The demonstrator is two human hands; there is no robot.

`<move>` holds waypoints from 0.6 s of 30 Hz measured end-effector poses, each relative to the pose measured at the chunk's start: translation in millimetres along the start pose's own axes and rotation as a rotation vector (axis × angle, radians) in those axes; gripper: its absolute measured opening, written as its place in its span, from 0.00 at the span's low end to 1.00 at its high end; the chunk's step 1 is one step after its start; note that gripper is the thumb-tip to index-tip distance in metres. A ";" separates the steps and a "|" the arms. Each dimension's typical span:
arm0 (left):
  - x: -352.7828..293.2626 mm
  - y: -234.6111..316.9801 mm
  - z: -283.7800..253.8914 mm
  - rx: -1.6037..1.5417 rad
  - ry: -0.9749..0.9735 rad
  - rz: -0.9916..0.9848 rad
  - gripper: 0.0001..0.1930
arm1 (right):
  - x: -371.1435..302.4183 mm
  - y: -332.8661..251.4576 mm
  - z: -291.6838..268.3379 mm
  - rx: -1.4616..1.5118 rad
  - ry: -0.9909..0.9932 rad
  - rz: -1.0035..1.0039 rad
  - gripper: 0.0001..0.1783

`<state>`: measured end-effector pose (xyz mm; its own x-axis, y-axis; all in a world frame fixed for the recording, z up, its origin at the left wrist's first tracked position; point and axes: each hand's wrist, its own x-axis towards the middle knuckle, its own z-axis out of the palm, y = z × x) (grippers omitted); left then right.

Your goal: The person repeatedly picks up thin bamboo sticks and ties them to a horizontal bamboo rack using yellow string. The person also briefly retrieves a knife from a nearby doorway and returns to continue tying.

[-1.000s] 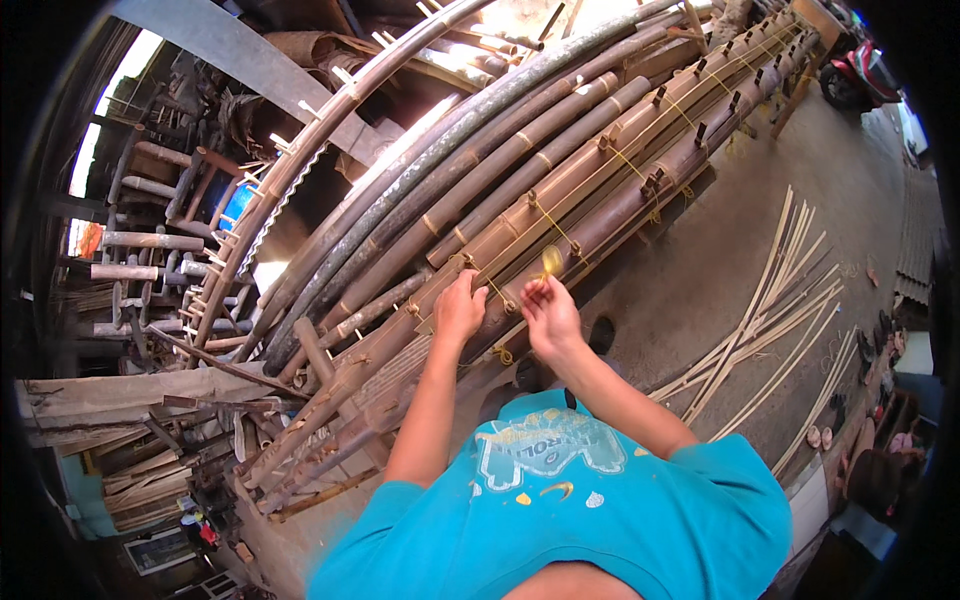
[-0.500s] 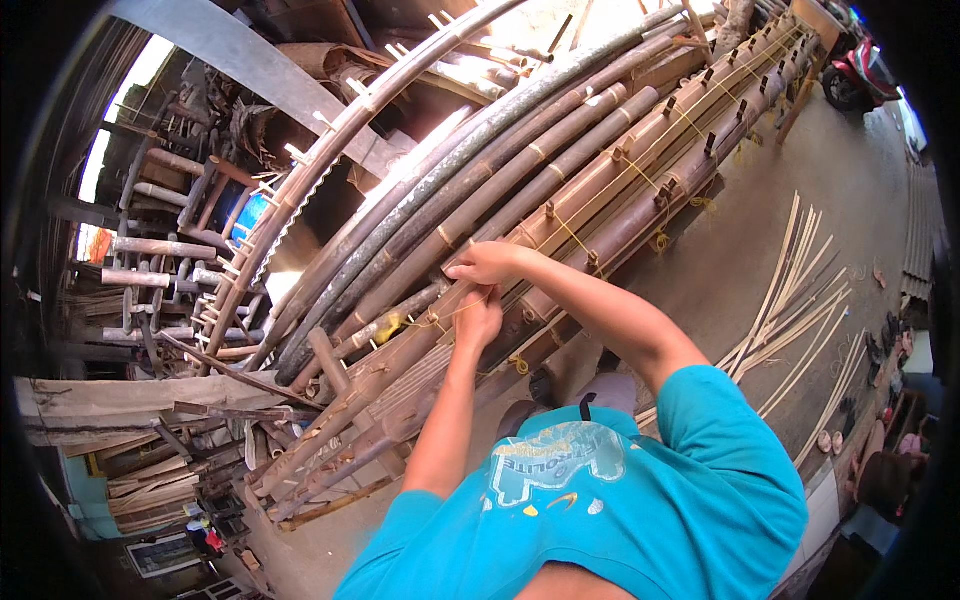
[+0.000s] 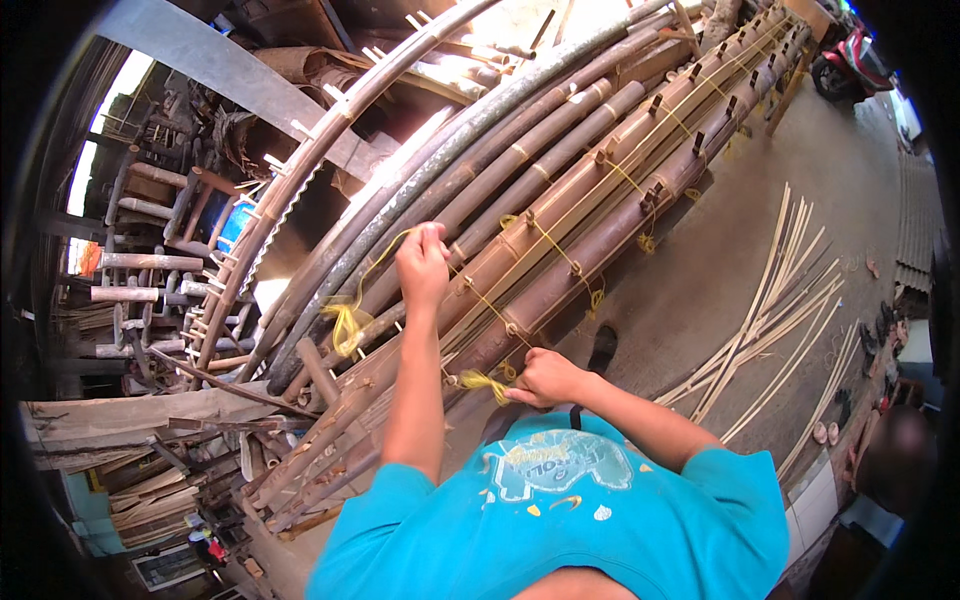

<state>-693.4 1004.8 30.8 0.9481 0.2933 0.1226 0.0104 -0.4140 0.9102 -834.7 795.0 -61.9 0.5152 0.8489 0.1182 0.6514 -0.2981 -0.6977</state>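
My left hand (image 3: 423, 262) is raised over the bamboo poles, fingers closed on a thin yellow string. From it the string runs down to a loose yellow hank (image 3: 346, 328) hanging beside the far pole. Nearer my body, my right hand (image 3: 550, 379) is closed at the near side of a thick bamboo pole (image 3: 580, 262), its thumb against a yellow string bundle (image 3: 484, 385). Part of its grip is hidden. Along this pole and a parallel bamboo pole (image 3: 522, 240), dark pegs stand upright and yellow string crosses between them at intervals.
More long bamboo poles (image 3: 470, 205) lie beyond, with a curved pegged bamboo rail (image 3: 290, 180) at the left. Thin bamboo strips (image 3: 765, 310) are spread on the floor (image 3: 720, 250) at right. A red motorcycle (image 3: 850, 65) stands at the far right. Wood pieces (image 3: 150, 500) are stacked lower left.
My hands were together over the poles and have separated. The left went up and left with the yellow string; the right came down toward my body, to the near pole's side.
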 end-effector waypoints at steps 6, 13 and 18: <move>30.3 -110.1 4.9 0.606 -0.203 0.017 0.19 | 8.4 -7.9 -6.9 -0.235 0.064 0.061 0.13; -39.4 -95.8 -108.8 0.715 -0.097 0.215 0.21 | 35.6 -60.4 74.8 0.821 -0.095 0.363 0.12; -153.3 -87.0 -122.0 0.621 -0.300 -0.004 0.12 | 78.4 -85.4 79.8 1.872 0.906 0.703 0.11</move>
<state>-878.4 1101.0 -18.9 0.9937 0.0821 -0.0765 0.1096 -0.8568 0.5039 -894.3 921.8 -49.5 0.7705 0.2810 -0.5722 -0.5537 0.7398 -0.3823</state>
